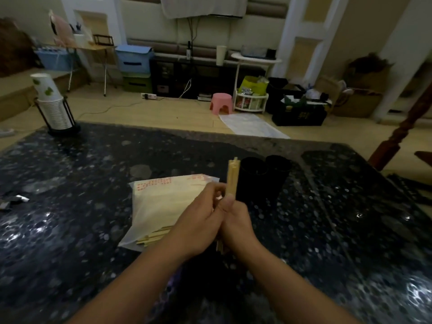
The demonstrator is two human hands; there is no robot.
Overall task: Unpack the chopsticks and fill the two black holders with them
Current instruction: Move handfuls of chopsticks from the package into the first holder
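A bundle of pale wooden chopsticks [233, 176] stands upright in front of me, gripped by both hands. My left hand [198, 220] wraps it from the left and my right hand [236, 220] from the right, thumb up along the sticks. Just behind and to the right stand two black holders [252, 178] [279, 171] side by side on the dark speckled table [93, 183]; I cannot see inside them. To the left lies a white plastic package [163, 199] with red print, and several chopstick ends [154, 237] poke out of its near end.
A black rack of stacked paper cups [55, 106] stands at the table's far left corner. Small scraps of wrapper [14, 201] lie at the left edge. A dark wooden post [402, 129] rises past the right side. Floor clutter lies beyond the table.
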